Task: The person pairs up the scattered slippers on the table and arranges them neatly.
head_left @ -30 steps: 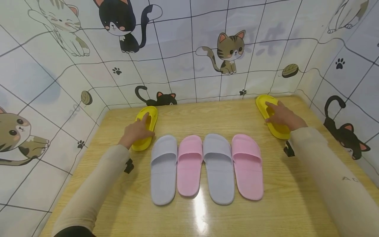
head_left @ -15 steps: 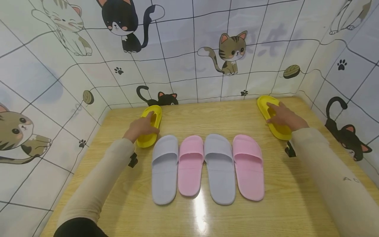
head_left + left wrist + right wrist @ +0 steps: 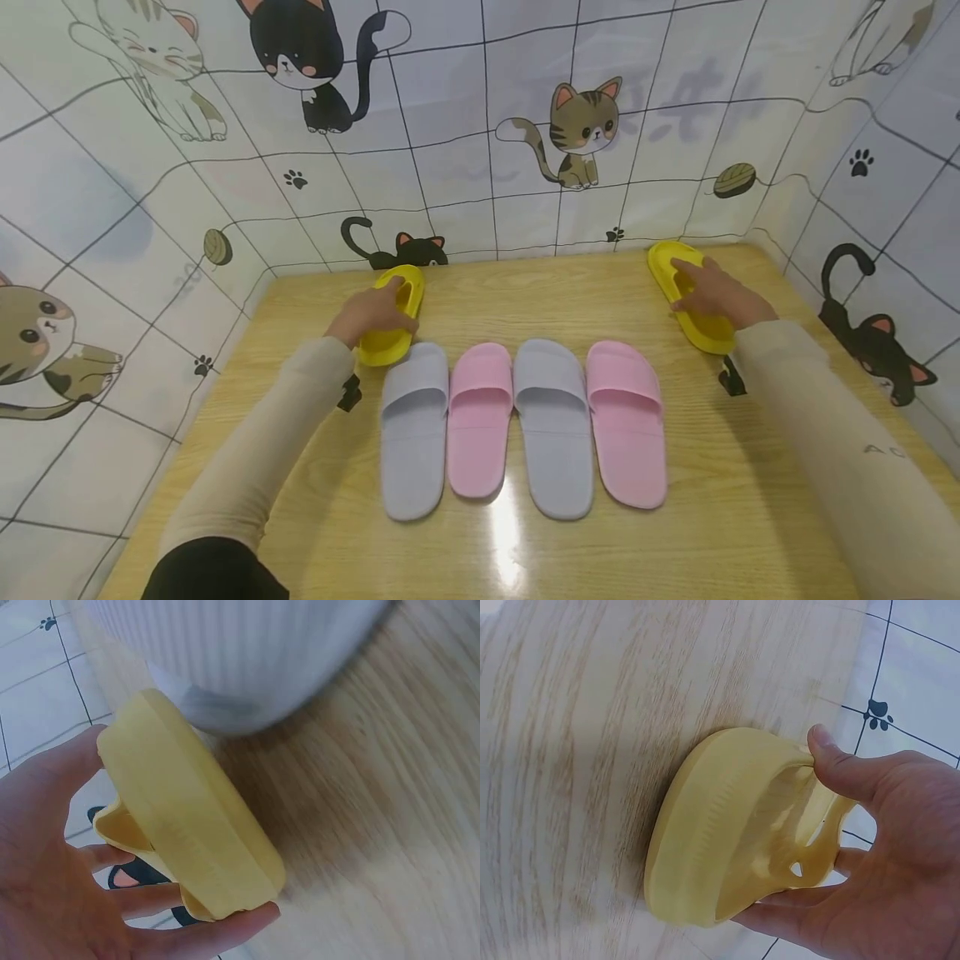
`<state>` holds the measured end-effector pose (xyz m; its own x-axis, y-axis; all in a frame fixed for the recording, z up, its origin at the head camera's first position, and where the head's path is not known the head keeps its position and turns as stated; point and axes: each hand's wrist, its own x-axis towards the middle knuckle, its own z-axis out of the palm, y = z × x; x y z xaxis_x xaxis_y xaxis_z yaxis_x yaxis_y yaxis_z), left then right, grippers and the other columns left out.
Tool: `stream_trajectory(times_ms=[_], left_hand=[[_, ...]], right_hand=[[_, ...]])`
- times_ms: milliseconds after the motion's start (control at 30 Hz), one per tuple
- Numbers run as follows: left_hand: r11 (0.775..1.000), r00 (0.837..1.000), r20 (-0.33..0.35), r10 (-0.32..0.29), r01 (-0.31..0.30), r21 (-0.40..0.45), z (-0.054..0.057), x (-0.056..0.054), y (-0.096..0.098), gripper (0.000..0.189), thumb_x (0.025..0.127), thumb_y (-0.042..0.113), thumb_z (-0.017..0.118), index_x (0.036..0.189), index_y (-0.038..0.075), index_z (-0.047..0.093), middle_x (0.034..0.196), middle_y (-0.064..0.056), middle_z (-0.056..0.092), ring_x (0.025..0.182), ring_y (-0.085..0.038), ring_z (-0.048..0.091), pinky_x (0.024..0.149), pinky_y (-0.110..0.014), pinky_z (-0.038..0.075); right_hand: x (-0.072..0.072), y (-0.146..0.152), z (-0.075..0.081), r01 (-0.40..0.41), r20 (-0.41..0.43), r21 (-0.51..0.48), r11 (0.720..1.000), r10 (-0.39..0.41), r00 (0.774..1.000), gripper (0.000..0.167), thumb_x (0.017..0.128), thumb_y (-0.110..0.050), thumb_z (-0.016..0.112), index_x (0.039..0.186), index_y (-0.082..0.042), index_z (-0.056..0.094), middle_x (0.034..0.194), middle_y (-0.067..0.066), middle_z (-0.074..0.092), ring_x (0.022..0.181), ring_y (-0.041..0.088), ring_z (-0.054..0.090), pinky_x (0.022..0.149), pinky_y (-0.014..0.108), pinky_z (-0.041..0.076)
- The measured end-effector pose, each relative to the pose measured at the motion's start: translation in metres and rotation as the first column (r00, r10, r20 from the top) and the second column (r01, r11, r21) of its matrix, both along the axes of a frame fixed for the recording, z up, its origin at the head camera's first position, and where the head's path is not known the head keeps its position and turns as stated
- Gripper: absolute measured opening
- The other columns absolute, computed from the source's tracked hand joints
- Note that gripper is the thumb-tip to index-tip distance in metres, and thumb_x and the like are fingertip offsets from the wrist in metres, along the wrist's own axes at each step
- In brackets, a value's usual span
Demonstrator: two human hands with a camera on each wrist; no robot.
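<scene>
L hand (image 3: 375, 313) grips a yellow clog (image 3: 386, 348), R hand (image 3: 723, 295) grips the other clog (image 3: 708, 335). Btwn em, on near side, 4 slides (image 3: 413, 454) r lined up alr; imo just the clogs left.

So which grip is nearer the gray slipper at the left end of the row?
Left. The left grip holds a yellow slipper just beyond and left of the gray slipper; the right grip is far across the table, holding the other yellow slipper.

Four slippers (image 3: 540, 442) are aligned on the table (image 3: 570, 292); the left clog (image 3: 387, 345) is located behind-left, the right clog (image 3: 705, 331) behind-right.
</scene>
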<state>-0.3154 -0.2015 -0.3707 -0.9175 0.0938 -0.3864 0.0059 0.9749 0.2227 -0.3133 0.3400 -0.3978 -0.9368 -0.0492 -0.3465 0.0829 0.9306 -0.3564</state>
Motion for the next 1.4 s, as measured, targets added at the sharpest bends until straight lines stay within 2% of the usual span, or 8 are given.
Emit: stream_trajectory(times_ms=[233,433,767,1133,1400], left_hand=[[1.000,1.000,0.027,0.006,-0.006,0.021,0.001,-0.003,0.013,0.101,0.087,0.048,0.070,0.167,0.025,0.012,0.162,-0.022,0.039,0.129,-0.043,0.051,0.109,-0.060,0.048],[0.999,0.998,0.064,0.013,-0.015,0.037,0.007,-0.006,0.024,0.102,0.086,0.047,0.072,0.166,0.027,0.013,0.161,-0.022,0.038,0.122,-0.042,0.055,0.090,-0.054,0.060],[0.994,0.993,0.113,0.039,-0.050,0.101,0.012,-0.008,0.038,0.102,0.087,0.044,0.072,0.166,0.030,0.010,0.167,-0.022,0.027,0.129,-0.044,0.054,0.078,-0.055,0.063],[0.989,0.989,0.145,0.027,-0.048,0.143,0.009,-0.016,0.060,0.104,0.086,0.045,0.075,0.166,0.035,0.009,0.171,-0.015,0.021,0.136,-0.042,0.048,0.081,-0.058,0.062],[0.985,0.989,0.147,0.013,-0.038,0.169,0.008,-0.017,0.078,0.102,0.086,0.044,0.075,0.166,0.034,0.011,0.169,-0.016,0.024,0.137,-0.039,0.046,0.095,-0.059,0.058]], right_hand=[[0.000,-0.002,0.001,-0.008,0.001,-0.001,1.000,0.008,1.000,0.090,0.100,-0.026,0.066,0.166,-0.009,0.006,0.160,0.045,-0.012,0.145,0.069,0.006,0.111,0.083,0.015],[0.001,-0.005,0.003,-0.011,0.001,-0.003,1.000,0.011,1.000,0.090,0.100,-0.025,0.065,0.165,-0.008,0.006,0.160,0.045,-0.012,0.146,0.069,0.005,0.112,0.083,0.014],[0.002,-0.005,0.002,0.005,0.003,-0.010,1.000,-0.005,1.000,0.090,0.101,-0.025,0.065,0.166,-0.009,0.005,0.162,0.042,-0.013,0.147,0.068,0.003,0.112,0.083,0.014],[0.001,-0.003,0.000,0.019,0.018,-0.022,1.000,-0.019,1.000,0.091,0.100,-0.025,0.066,0.166,-0.011,0.005,0.161,0.042,-0.013,0.145,0.070,0.006,0.111,0.083,0.017],[0.000,-0.002,0.000,0.014,0.016,-0.018,1.000,-0.013,1.000,0.091,0.100,-0.025,0.066,0.166,-0.010,0.005,0.161,0.043,-0.012,0.145,0.069,0.007,0.110,0.083,0.019]])
